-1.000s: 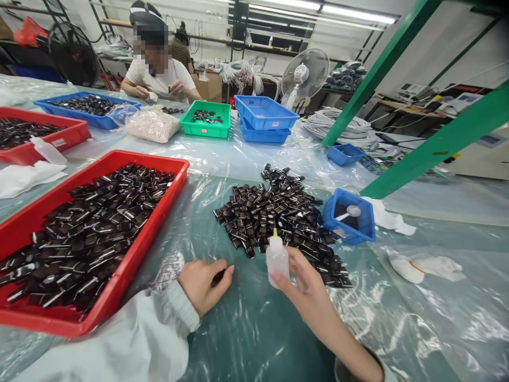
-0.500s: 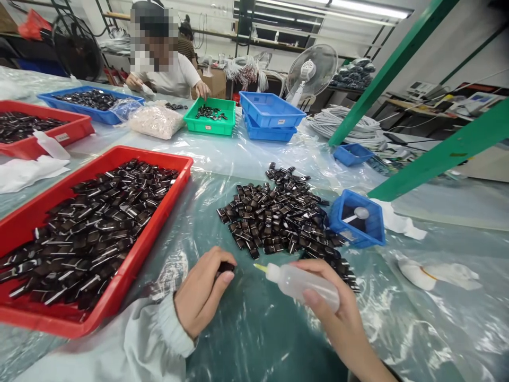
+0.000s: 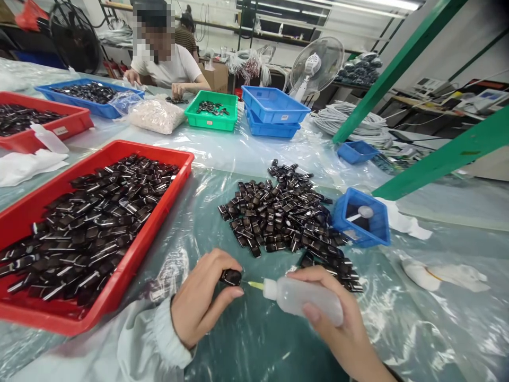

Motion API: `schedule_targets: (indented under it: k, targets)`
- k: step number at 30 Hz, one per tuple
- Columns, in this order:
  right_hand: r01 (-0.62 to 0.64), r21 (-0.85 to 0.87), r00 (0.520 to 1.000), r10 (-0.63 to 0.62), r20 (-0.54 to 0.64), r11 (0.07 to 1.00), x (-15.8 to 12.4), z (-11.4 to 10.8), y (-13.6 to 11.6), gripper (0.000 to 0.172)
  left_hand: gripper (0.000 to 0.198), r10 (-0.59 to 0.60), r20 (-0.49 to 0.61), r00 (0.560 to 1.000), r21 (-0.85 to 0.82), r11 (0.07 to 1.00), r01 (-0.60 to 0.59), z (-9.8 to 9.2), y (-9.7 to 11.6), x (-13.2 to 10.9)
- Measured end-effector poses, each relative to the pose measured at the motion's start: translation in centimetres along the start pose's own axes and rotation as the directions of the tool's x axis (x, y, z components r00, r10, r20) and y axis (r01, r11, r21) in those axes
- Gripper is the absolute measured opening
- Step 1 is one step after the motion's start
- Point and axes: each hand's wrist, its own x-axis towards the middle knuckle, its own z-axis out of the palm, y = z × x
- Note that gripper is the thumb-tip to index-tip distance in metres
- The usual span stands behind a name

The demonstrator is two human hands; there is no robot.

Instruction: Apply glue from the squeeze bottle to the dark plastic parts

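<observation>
Between the thumb and fingers of my left hand (image 3: pixel 209 297) is a small glossy black plastic piece (image 3: pixel 230 277); its exact kind I cannot make out. My right hand (image 3: pixel 334 307) is wrapped round a translucent squeeze bottle (image 3: pixel 296 298), tilted sideways, with a yellowish needle tip (image 3: pixel 255 285). That tip points left and lies close to the black piece; whether it touches is unclear. Just beyond my hands spreads a pile of similar black pieces (image 3: pixel 278 215). To my left, a red tray (image 3: pixel 153 233) holds many more of them.
A small blue bin (image 3: pixel 379 233) with a white scoop (image 3: pixel 363 212) stands beside the pile. Across the table are a green tray (image 3: pixel 210 123), stacked blue trays (image 3: pixel 274 109) and a bag of pale pellets (image 3: pixel 157 115). A co-worker (image 3: pixel 175 69) sits there. A green post (image 3: pixel 401 69) slants at right.
The black piece has turned and shows more between my left fingers. My right hand has lowered the bottle slightly, its tip now nearer the piece. The co-worker's hand has left the green tray.
</observation>
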Motion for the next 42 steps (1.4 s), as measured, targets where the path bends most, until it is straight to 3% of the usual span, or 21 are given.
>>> schedule_targets:
  k: [11,20,26,31,37,42]
  targets:
    - [0.019,0.021,1.000,-0.020,0.007,1.000,0.1,0.2,-0.1,0.023,0.021,0.082,0.006,0.997,0.037,0.996,-0.082,0.4,0.0,-0.5]
    - [-0.125,0.117,0.992,0.125,0.010,0.985,0.1,0.4,-0.9,0.029,0.021,0.114,-0.013,0.993,0.049,0.992,-0.113,0.3,0.5,-0.5]
    - [-0.161,0.123,0.987,0.158,0.034,0.979,0.0,0.4,-1.1,0.028,0.021,0.136,-0.023,0.990,0.040,0.990,-0.135,0.4,0.6,-0.6]
    - [-0.126,0.092,0.992,0.122,0.039,0.988,0.1,0.3,-1.0,0.026,0.021,0.132,-0.023,0.991,0.036,0.991,-0.131,0.3,0.6,-0.7]
    - [0.003,0.015,1.000,-0.003,0.026,1.000,0.2,0.1,-0.6,0.022,0.019,0.115,-0.021,0.993,0.051,0.992,-0.114,0.2,0.7,-0.7]
    - [0.005,-0.003,1.000,-0.005,0.002,1.000,0.0,0.3,-0.5,0.023,0.018,0.113,-0.020,0.993,0.069,0.991,-0.112,0.1,0.6,-0.5]
